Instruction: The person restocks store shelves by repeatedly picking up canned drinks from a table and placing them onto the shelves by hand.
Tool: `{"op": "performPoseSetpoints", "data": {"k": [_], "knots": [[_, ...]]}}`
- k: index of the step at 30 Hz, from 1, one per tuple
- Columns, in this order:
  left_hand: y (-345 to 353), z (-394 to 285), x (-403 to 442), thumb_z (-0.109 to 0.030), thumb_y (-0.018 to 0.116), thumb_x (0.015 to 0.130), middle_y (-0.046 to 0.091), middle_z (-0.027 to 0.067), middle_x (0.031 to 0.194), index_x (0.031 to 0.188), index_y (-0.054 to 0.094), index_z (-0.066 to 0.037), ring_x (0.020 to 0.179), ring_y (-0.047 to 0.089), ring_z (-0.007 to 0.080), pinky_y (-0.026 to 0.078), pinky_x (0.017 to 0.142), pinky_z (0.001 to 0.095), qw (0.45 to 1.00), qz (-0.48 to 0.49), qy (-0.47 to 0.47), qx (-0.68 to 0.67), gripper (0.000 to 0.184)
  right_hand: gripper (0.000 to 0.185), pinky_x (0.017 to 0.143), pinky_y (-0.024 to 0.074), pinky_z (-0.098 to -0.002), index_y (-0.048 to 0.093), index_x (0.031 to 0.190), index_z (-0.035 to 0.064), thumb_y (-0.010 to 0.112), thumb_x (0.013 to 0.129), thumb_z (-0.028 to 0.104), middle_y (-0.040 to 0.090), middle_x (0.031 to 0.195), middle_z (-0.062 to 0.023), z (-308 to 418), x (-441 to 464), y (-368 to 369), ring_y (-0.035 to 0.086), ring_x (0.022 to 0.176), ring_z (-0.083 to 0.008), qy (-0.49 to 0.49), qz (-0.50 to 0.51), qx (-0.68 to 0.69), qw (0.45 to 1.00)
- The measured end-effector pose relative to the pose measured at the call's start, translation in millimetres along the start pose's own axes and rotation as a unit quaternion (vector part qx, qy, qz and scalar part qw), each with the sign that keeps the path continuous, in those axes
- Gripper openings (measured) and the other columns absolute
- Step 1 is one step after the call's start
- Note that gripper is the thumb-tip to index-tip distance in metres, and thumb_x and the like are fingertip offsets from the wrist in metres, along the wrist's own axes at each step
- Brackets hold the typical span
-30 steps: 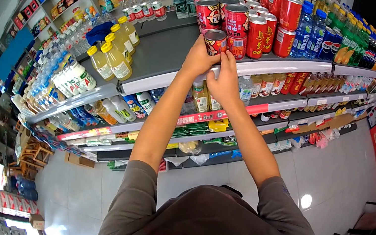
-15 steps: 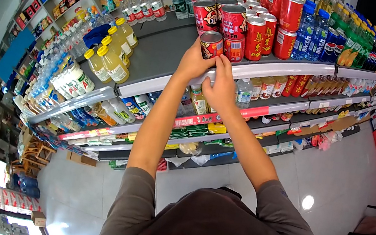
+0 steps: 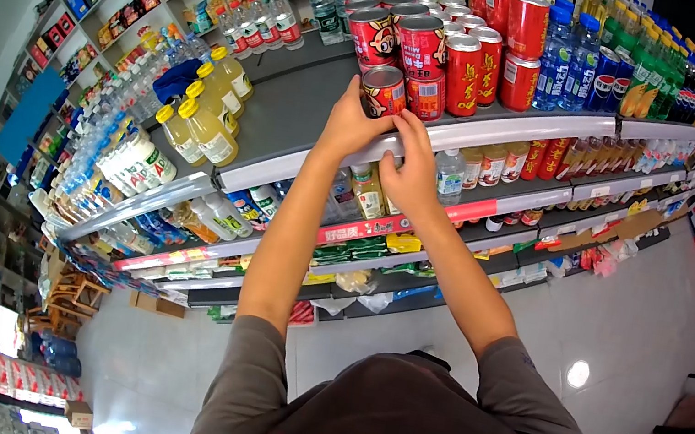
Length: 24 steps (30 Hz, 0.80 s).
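Note:
A red milk drink can (image 3: pixel 384 93) with a silver top stands at the shelf's front edge, ahead of the red cans stacked in pairs. My left hand (image 3: pixel 352 125) is closed around its left and near side, with the thumb across the front. My right hand (image 3: pixel 415 168) reaches up over the shelf lip, fingers stretched out and thumb held apart, fingertips at the can's lower right. Right behind are a two-high stack of matching milk drink cans (image 3: pixel 423 40) and, to the right, taller red drink cans (image 3: pixel 460 74).
Yellow-capped bottles (image 3: pixel 209 132) stand on the left of the grey shelf (image 3: pixel 284 99). Blue bottles (image 3: pixel 582 63) and other drinks line the right. Below run lower shelves with a price rail (image 3: pixel 470 209). Stools (image 3: pixel 79 291) stand on the floor at left.
The view has shifted slightly. Both hands stay at the same can by the shelf edge, with almost the same grip; the can sits close against the stack behind it.

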<state>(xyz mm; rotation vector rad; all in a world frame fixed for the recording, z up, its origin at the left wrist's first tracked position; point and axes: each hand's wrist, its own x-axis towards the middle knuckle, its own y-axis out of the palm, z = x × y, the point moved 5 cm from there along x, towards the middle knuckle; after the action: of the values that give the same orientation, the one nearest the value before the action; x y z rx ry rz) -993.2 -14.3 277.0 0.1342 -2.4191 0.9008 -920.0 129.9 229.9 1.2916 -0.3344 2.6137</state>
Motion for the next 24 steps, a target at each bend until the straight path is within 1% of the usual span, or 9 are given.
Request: {"op": "performPoseSetpoints", "data": {"k": [4,7,10,14,16,17,20,23,24], "knots": [[-25.6,-32.3,-67.7,-0.019,0.081,0.083,0.051,0.0259,0.147,0.152,0.036,0.002,0.136,0.052,0.0333,0.045,0.106,0.0397,0.990,-0.093,0.102,0.010,0.086,0.032,0.096,0.0502,-0.0390,0.064,0.114,-0.0016,0.061,0.083,-0.003,0.063,0.121,-0.0217,3.9,-24.5,-27.7,0.063,0.113,-0.0360,-0.017,-0.008,0.051,0.999],[-33.5,-42.6,-181.9,-0.007,0.071,0.087,0.060,0.0213,0.137,0.140,0.050,0.003,0.126,0.059,0.0345,0.048,0.103,0.0413,0.989,-0.082,0.095,-0.080,0.057,0.008,0.076,0.0519,-0.0338,0.064,0.096,-0.0027,0.063,0.088,-0.001,0.068,0.095,-0.0144,-6.6,-84.3,-50.9,0.067,0.083,-0.0265,0.074,0.029,0.091,0.993],[0.4,19.1,-318.5,-0.011,0.070,0.090,0.064,0.0215,0.129,0.132,0.056,0.000,0.119,0.062,0.0382,0.048,0.101,0.0415,0.996,0.020,-0.061,-0.066,0.046,0.004,0.065,0.0495,-0.0325,0.064,0.091,-0.0004,0.064,0.091,0.003,0.067,0.082,-0.0112,-63.9,-206.7,-58.7,0.064,0.071,-0.0193,0.174,0.093,0.031,0.980],[37.4,102.2,-554.6,-0.033,0.063,0.094,0.066,0.0283,0.122,0.131,0.059,0.005,0.115,0.064,0.0396,0.050,0.098,0.0452,0.872,0.266,-0.408,0.041,0.054,0.016,0.059,0.0498,-0.0398,0.065,0.084,0.0036,0.059,0.092,0.016,0.063,0.065,-0.0141,-128.6,-457.8,-94.0,0.063,0.061,-0.0246,0.329,0.425,-0.092,0.838],[22.6,99.1,-627.0,-0.032,0.065,0.092,0.071,0.0250,0.111,0.123,0.065,0.005,0.106,0.069,0.0326,0.052,0.093,0.0423,0.785,0.085,-0.587,-0.178,0.048,0.014,0.064,0.0544,-0.0388,0.067,0.079,0.0052,0.061,0.085,0.016,0.067,0.069,-0.0138,-129.5,-544.4,-140.5,0.066,0.063,-0.0250,0.466,0.366,-0.049,0.804],[14.8,97.1,-652.4,-0.032,0.067,0.090,0.074,0.0208,0.099,0.114,0.070,0.004,0.096,0.070,0.0272,0.054,0.087,0.0403,0.793,-0.008,-0.582,-0.181,0.044,0.013,0.065,0.0559,-0.0383,0.068,0.078,0.0046,0.063,0.083,0.016,0.069,0.070,-0.0135,-127.8,-573.2,-168.3,0.067,0.063,-0.0245,0.581,0.289,-0.028,0.761],[-19.6,85.8,-664.1,-0.031,0.068,0.090,0.073,0.0223,0.099,0.115,0.067,0.005,0.092,0.071,0.0323,0.055,0.083,0.0423,0.804,0.004,-0.583,-0.113,0.044,0.025,0.063,0.0583,-0.0395,0.069,0.082,-0.0005,0.069,0.084,0.024,0.071,0.074,-0.0133,-167.5,-652.6,-242.5,0.070,0.065,-0.0249,0.542,0.660,-0.203,0.479],[-39.3,101.5,-674.7,-0.031,0.068,0.090,0.071,0.0274,0.104,0.119,0.064,0.005,0.100,0.068,0.0439,0.054,0.086,0.0482,0.867,0.002,-0.498,-0.033,0.046,0.035,0.061,0.0596,-0.0413,0.071,0.086,-0.0022,0.073,0.088,0.033,0.072,0.075,-0.0136,-168.5,-629.9,-260.9,0.072,0.066,-0.0252,0.589,0.693,-0.231,0.345],[-46.8,104.9,-674.7,-0.031,0.068,0.090,0.071,0.0275,0.106,0.118,0.064,0.005,0.103,0.067,0.0452,0.054,0.088,0.0481,0.871,-0.015,-0.489,-0.046,0.046,0.027,0.059,0.0556,-0.0415,0.071,0.084,-0.0002,0.070,0.089,0.026,0.069,0.075,-0.0121,-167.3,-604.1,-238.3,0.068,0.066,-0.0254,0.573,0.682,-0.270,0.364]]}}
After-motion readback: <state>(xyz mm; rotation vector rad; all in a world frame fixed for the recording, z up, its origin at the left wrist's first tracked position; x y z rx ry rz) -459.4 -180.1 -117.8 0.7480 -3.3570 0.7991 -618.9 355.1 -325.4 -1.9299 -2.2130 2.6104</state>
